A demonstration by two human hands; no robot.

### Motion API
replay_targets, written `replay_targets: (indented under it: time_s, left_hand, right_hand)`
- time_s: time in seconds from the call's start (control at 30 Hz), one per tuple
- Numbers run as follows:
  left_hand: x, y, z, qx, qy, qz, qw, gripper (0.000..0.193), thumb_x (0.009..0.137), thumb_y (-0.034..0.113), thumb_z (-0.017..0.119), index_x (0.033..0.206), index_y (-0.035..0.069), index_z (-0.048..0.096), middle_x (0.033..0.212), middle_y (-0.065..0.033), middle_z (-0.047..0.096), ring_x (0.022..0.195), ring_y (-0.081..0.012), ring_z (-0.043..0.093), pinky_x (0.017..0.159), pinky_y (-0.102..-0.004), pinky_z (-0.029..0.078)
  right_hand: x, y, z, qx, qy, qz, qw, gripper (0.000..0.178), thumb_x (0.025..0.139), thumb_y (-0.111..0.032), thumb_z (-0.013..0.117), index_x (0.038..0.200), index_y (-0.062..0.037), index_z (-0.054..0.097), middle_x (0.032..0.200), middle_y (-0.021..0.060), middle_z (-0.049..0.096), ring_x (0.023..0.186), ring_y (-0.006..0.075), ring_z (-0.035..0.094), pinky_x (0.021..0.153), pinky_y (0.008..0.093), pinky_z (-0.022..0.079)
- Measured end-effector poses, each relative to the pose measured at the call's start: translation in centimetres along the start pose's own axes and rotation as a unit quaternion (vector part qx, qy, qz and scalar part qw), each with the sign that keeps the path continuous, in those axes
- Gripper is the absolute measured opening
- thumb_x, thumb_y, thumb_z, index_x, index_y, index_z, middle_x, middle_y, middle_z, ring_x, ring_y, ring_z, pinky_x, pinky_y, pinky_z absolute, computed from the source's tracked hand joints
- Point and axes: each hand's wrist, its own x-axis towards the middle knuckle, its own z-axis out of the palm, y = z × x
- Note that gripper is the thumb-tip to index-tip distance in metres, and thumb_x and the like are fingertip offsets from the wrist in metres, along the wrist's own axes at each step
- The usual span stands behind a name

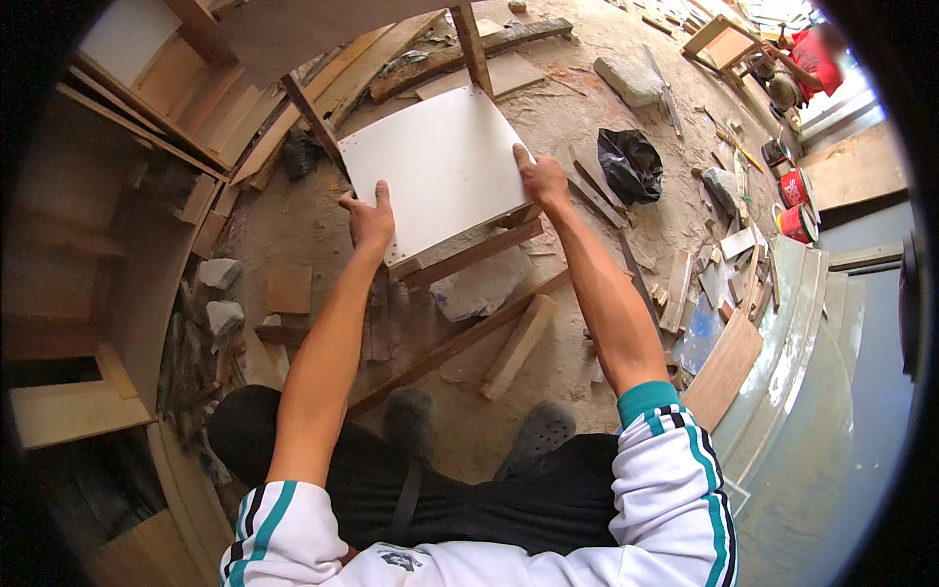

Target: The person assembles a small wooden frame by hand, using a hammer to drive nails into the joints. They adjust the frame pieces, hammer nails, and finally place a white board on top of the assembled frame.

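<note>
A wooden chair with a flat white seat [440, 161] stands in front of me, two dark posts rising at its far side to a wide brown backrest [323, 37]. My left hand [370, 223] grips the seat's left edge, its thumb up on top and its fingers over the side. On the opposite edge, my right hand [540, 179] holds the seat, thumb on the white surface and the other fingers partly hidden beneath. Below the near edge a dark brown rail [472, 256] shows.
Wood offcuts [518, 347] and a stone block [481, 284] lie on the dusty floor close to my feet. Farther right are a black plastic bag [629, 164], red cans [797, 188] and glass sheets [782, 342]. Wooden cabinets [88, 225] line the left. A person in red [817, 64] sits far right.
</note>
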Motion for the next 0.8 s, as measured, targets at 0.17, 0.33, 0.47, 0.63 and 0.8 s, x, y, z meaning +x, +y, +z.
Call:
replay_targets:
  time_s: [0.17, 0.33, 0.47, 0.63, 0.8]
  left_hand:
    - [-1.8, -1.7, 0.3, 0.028, -0.009, -0.084, 0.996, 0.071, 0.096, 0.057, 0.052, 0.135, 0.0, 0.036, 0.126, -0.0278, 0.058, 0.11, -0.0429, 0.061, 0.094, -0.052, 0.047]
    - [-6.3, -1.1, 0.5, -0.085, 0.1, -0.024, 0.991, 0.074, 0.094, 0.061, 0.053, 0.127, -0.005, 0.051, 0.122, -0.0294, 0.061, 0.114, -0.0429, 0.06, 0.094, -0.0492, 0.048]
    - [-5.0, -0.6, 0.1, -0.059, 0.047, -0.123, 0.99, 0.07, 0.093, 0.058, 0.058, 0.117, -0.007, 0.061, 0.112, -0.0286, 0.066, 0.106, -0.0431, 0.064, 0.09, -0.0483, 0.05]
    - [-4.7, -1.0, 0.0, -0.112, -0.001, 0.0, 0.994, 0.075, 0.092, 0.064, 0.057, 0.11, -0.008, 0.066, 0.107, -0.0267, 0.07, 0.103, -0.041, 0.066, 0.089, -0.0451, 0.051]
    - [-1.6, -0.7, -0.3, -0.061, -0.123, 0.025, 0.99, 0.068, 0.092, 0.057, 0.058, 0.122, -0.004, 0.063, 0.116, -0.025, 0.067, 0.109, -0.0396, 0.064, 0.092, -0.0442, 0.05]
  right_hand:
    - [0.7, 2.0, 0.7, 0.042, 0.008, -0.021, 0.999, 0.07, 0.093, -0.067, 0.048, 0.103, -0.0026, 0.074, 0.1, 0.0268, 0.071, 0.098, 0.0411, 0.068, 0.086, 0.0449, 0.051]
    - [-0.7, 1.4, 0.1, 0.118, -0.058, -0.009, 0.991, 0.063, 0.093, -0.06, 0.055, 0.104, -0.001, 0.074, 0.093, 0.0227, 0.073, 0.09, 0.034, 0.071, 0.082, 0.0407, 0.051]
    - [-0.9, 1.5, 0.0, 0.169, -0.039, -0.044, 0.984, 0.068, 0.091, -0.061, 0.06, 0.092, 0.0054, 0.072, 0.079, 0.0199, 0.07, 0.076, 0.0228, 0.067, 0.071, 0.0367, 0.05]
    - [-2.8, 3.1, -0.8, 0.111, 0.009, -0.015, 0.994, 0.065, 0.093, -0.059, 0.056, 0.096, 0.0043, 0.073, 0.084, 0.0233, 0.071, 0.082, 0.0324, 0.07, 0.077, 0.0409, 0.051]
    - [-6.4, 4.2, -2.6, 0.119, 0.004, 0.047, 0.992, 0.067, 0.094, -0.055, 0.053, 0.086, 0.0087, 0.071, 0.084, 0.0312, 0.068, 0.086, 0.0417, 0.07, 0.082, 0.0472, 0.051]
